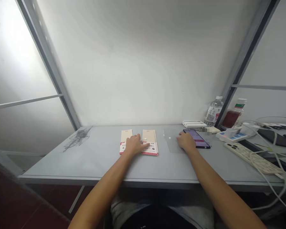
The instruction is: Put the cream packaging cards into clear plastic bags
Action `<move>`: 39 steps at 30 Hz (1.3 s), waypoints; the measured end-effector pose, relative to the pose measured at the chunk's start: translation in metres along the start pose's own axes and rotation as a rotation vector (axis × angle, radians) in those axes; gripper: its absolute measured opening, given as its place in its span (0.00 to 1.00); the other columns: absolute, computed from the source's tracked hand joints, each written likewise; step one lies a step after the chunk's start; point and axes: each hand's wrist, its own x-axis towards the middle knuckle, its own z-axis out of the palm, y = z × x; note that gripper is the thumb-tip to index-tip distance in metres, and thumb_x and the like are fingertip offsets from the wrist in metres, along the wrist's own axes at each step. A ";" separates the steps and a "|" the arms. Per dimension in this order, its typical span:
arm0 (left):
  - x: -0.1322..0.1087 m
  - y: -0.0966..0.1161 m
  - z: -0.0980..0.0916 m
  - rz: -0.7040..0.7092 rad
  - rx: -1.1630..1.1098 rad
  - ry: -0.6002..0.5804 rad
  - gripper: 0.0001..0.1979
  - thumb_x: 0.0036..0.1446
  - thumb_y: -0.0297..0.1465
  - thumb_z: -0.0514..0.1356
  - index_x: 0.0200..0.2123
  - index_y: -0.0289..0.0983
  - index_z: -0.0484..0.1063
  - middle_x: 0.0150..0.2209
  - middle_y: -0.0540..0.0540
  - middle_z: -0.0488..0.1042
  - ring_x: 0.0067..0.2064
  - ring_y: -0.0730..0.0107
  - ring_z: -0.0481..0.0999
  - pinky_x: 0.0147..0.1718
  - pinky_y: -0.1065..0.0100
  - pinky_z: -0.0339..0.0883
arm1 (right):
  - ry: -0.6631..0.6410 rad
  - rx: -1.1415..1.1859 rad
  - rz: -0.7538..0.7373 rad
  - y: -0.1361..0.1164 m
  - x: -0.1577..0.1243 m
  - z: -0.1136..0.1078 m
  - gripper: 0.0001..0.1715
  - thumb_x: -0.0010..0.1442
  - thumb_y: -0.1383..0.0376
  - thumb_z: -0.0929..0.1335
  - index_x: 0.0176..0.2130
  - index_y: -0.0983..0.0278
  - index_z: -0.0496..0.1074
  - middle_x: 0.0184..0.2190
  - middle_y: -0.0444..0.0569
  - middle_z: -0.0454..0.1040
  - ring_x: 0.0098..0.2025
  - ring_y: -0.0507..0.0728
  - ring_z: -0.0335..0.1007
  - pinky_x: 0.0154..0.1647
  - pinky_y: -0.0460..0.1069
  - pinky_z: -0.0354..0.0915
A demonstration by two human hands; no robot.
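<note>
Two booklets [125, 136] flat on the table [97, 163], the left one under the left hand [134, 144], its fingers [145, 145] spread flat across onto the right one [151, 135], nothing gripped; farther right, the right hand [186, 142] over a smartphone [200, 139] (fingers lightly curled, grip impossible to tell).
</note>
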 end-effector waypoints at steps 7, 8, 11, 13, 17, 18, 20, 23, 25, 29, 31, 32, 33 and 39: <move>-0.001 0.003 0.009 0.104 -0.041 -0.003 0.13 0.48 0.31 0.54 0.15 0.38 0.57 0.20 0.43 0.65 0.30 0.57 0.71 0.33 0.62 0.59 | 0.158 0.349 -0.287 -0.030 -0.017 -0.011 0.17 0.59 0.59 0.58 0.34 0.65 0.70 0.32 0.52 0.72 0.35 0.56 0.66 0.39 0.49 0.59; -0.001 0.002 0.008 0.105 -0.041 -0.008 0.13 0.48 0.30 0.54 0.14 0.38 0.56 0.19 0.44 0.65 0.30 0.58 0.70 0.33 0.63 0.59 | 0.145 0.442 -0.315 -0.037 -0.024 -0.013 0.18 0.58 0.57 0.58 0.31 0.64 0.70 0.30 0.51 0.72 0.32 0.56 0.66 0.36 0.49 0.60; -0.002 0.004 0.004 0.138 -0.026 0.011 0.14 0.50 0.28 0.52 0.15 0.38 0.57 0.19 0.44 0.64 0.27 0.62 0.69 0.31 0.64 0.58 | 0.026 0.609 -0.314 -0.057 -0.043 -0.016 0.23 0.56 0.50 0.59 0.27 0.63 0.70 0.21 0.48 0.71 0.25 0.56 0.66 0.30 0.49 0.60; -0.005 0.008 0.004 0.204 -0.009 0.047 0.13 0.53 0.28 0.50 0.16 0.37 0.59 0.20 0.44 0.66 0.25 0.64 0.68 0.30 0.65 0.57 | -0.080 0.687 -0.302 -0.068 -0.054 -0.016 0.23 0.54 0.48 0.60 0.27 0.63 0.70 0.20 0.47 0.71 0.22 0.54 0.65 0.27 0.49 0.60; -0.010 0.016 0.006 0.324 -0.025 0.064 0.15 0.57 0.32 0.47 0.21 0.37 0.65 0.23 0.44 0.68 0.25 0.67 0.67 0.28 0.68 0.56 | -0.374 0.871 -0.278 -0.077 -0.062 -0.013 0.22 0.52 0.49 0.63 0.26 0.64 0.69 0.20 0.48 0.71 0.16 0.52 0.61 0.18 0.49 0.58; -0.012 0.017 0.007 0.348 -0.058 0.051 0.15 0.58 0.33 0.47 0.23 0.37 0.67 0.23 0.45 0.69 0.25 0.68 0.67 0.28 0.68 0.56 | -0.420 0.914 -0.272 -0.078 -0.062 -0.012 0.19 0.51 0.51 0.64 0.26 0.65 0.69 0.21 0.48 0.72 0.17 0.53 0.63 0.19 0.48 0.59; -0.014 0.019 0.008 0.381 -0.138 0.030 0.14 0.58 0.36 0.47 0.30 0.38 0.70 0.25 0.45 0.71 0.26 0.68 0.68 0.27 0.69 0.55 | -0.484 0.991 -0.260 -0.079 -0.062 -0.010 0.14 0.51 0.56 0.65 0.27 0.65 0.69 0.24 0.50 0.73 0.22 0.55 0.67 0.21 0.48 0.61; -0.016 0.021 0.007 0.372 -0.122 0.022 0.16 0.59 0.37 0.46 0.42 0.39 0.69 0.29 0.45 0.73 0.27 0.67 0.69 0.27 0.70 0.55 | -0.542 1.039 -0.293 -0.080 -0.063 -0.008 0.10 0.50 0.61 0.64 0.30 0.66 0.70 0.26 0.50 0.74 0.27 0.56 0.70 0.24 0.48 0.63; -0.016 0.021 0.006 0.379 -0.012 0.004 0.17 0.60 0.37 0.43 0.42 0.39 0.68 0.28 0.45 0.73 0.27 0.67 0.69 0.27 0.69 0.55 | -0.561 1.016 -0.338 -0.080 -0.064 -0.007 0.09 0.50 0.63 0.64 0.29 0.66 0.69 0.26 0.49 0.74 0.28 0.56 0.69 0.25 0.48 0.63; -0.017 0.023 0.003 0.425 0.179 -0.060 0.18 0.61 0.35 0.41 0.33 0.38 0.69 0.25 0.46 0.72 0.25 0.69 0.68 0.26 0.70 0.54 | -0.539 0.945 -0.430 -0.076 -0.064 -0.004 0.07 0.48 0.66 0.63 0.26 0.66 0.69 0.24 0.48 0.73 0.27 0.56 0.68 0.25 0.48 0.62; -0.018 0.024 0.002 0.450 0.230 -0.076 0.17 0.61 0.33 0.41 0.31 0.37 0.68 0.25 0.45 0.72 0.25 0.68 0.69 0.26 0.69 0.54 | -0.535 0.919 -0.455 -0.074 -0.063 -0.003 0.07 0.47 0.66 0.63 0.25 0.66 0.69 0.22 0.47 0.72 0.25 0.55 0.67 0.25 0.48 0.61; -0.018 0.024 0.001 0.462 0.248 -0.085 0.16 0.60 0.32 0.42 0.31 0.37 0.68 0.26 0.45 0.72 0.26 0.68 0.69 0.26 0.69 0.54 | -0.538 0.913 -0.462 -0.073 -0.063 -0.002 0.07 0.47 0.66 0.62 0.25 0.66 0.69 0.22 0.46 0.72 0.25 0.55 0.66 0.24 0.47 0.60; -0.018 0.025 0.000 0.473 0.266 -0.099 0.15 0.60 0.31 0.43 0.31 0.36 0.68 0.26 0.44 0.72 0.26 0.67 0.70 0.26 0.69 0.55 | -0.544 0.908 -0.468 -0.072 -0.062 -0.002 0.07 0.47 0.67 0.62 0.25 0.66 0.68 0.22 0.46 0.71 0.24 0.54 0.66 0.24 0.47 0.60; -0.017 0.026 0.002 0.476 0.309 -0.179 0.11 0.56 0.27 0.47 0.35 0.36 0.68 0.30 0.42 0.73 0.30 0.64 0.72 0.28 0.68 0.57 | -0.579 0.887 -0.489 -0.072 -0.064 -0.005 0.06 0.46 0.68 0.61 0.24 0.66 0.67 0.21 0.45 0.69 0.23 0.53 0.63 0.23 0.46 0.57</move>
